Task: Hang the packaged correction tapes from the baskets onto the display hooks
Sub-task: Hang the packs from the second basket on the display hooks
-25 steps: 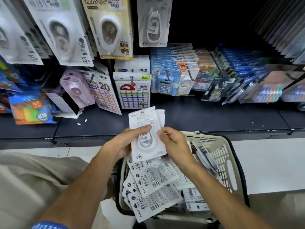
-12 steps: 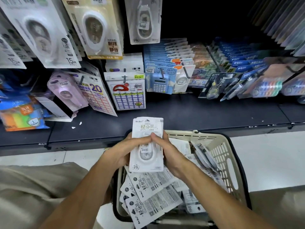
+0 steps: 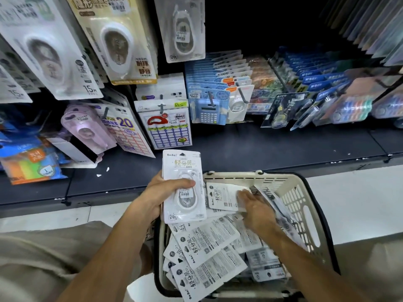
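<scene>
My left hand [image 3: 161, 195] grips a small stack of white packaged correction tapes [image 3: 183, 184], front side facing me, held upright over the near-left corner of the cream basket [image 3: 301, 192]. My right hand [image 3: 255, 208] reaches into the basket and pinches another white pack [image 3: 222, 196] that lies back side up. Several more packs [image 3: 207, 253] lie loose in the basket, mostly back side up. On the display above, one matching pack [image 3: 182, 29] hangs from a hook.
Other stationery hangs on hooks: large tape packs [image 3: 117, 40] at the upper left, sticker sheets [image 3: 168, 125] and blue calculator packs [image 3: 209, 110] in the middle, pen packs [image 3: 305, 99] at the right. A dark shelf [image 3: 272, 147] runs below them. My knee [image 3: 32, 258] shows at the lower left.
My right hand has let go of the stack and dropped into the basket onto another pack. My left hand now holds the stack alone, slightly lower and to the left.
</scene>
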{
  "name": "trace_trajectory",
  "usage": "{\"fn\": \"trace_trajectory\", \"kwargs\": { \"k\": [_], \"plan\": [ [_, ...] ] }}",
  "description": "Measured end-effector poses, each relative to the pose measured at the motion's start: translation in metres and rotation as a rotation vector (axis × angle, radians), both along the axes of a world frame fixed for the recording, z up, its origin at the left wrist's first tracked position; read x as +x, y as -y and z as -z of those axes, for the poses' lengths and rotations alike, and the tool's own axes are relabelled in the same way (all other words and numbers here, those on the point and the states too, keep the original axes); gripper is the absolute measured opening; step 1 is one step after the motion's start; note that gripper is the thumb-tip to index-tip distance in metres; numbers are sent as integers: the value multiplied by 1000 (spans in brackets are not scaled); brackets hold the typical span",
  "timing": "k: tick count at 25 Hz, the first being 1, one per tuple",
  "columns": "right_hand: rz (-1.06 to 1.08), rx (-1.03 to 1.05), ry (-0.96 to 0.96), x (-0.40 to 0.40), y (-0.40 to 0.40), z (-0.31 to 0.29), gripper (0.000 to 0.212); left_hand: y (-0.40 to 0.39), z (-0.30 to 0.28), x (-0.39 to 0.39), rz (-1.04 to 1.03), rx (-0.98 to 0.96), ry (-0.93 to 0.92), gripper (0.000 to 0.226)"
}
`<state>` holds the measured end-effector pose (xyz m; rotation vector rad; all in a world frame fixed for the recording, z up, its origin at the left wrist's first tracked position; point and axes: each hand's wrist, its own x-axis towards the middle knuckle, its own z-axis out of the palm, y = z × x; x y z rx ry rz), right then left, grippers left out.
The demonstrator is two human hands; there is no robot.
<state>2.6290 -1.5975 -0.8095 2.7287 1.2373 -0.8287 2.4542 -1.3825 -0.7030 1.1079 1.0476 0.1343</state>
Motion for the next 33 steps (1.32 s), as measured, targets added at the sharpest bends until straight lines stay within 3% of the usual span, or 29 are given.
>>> {"fn": "trace_trajectory", "kwargs": {
  "k": [6, 10, 15, 17, 20, 23, 29, 33],
  "plan": [
    [187, 421, -255, 45, 12, -29, 17, -12, 1, 1, -120, 100, 19, 69],
    [229, 471, -443, 43, 21, -33, 22, -9, -3, 3, -158, 136, 10, 71],
    [742, 858, -906, 42, 21, -54, 20, -7, -4, -7, -193, 225, -51, 69],
    [783, 946, -1069, 45, 13, -81, 22, 0, -5, -9, -145, 175, -19, 72],
    [593, 858, -1024, 14, -12, -116, 23, 11, -12, -3, -96, 52, 73, 74],
    [603, 868, -931, -22, -33, -131, 25, 13, -24, 1, -98, -102, 174, 71],
    [636, 926, -1060, -22, -38, -145, 25, 13, -29, 1, -84, -92, 254, 71],
    [557, 893, -923, -41, -44, -135, 27, 15, -31, 2, -45, -163, 278, 64]
  ]
}}
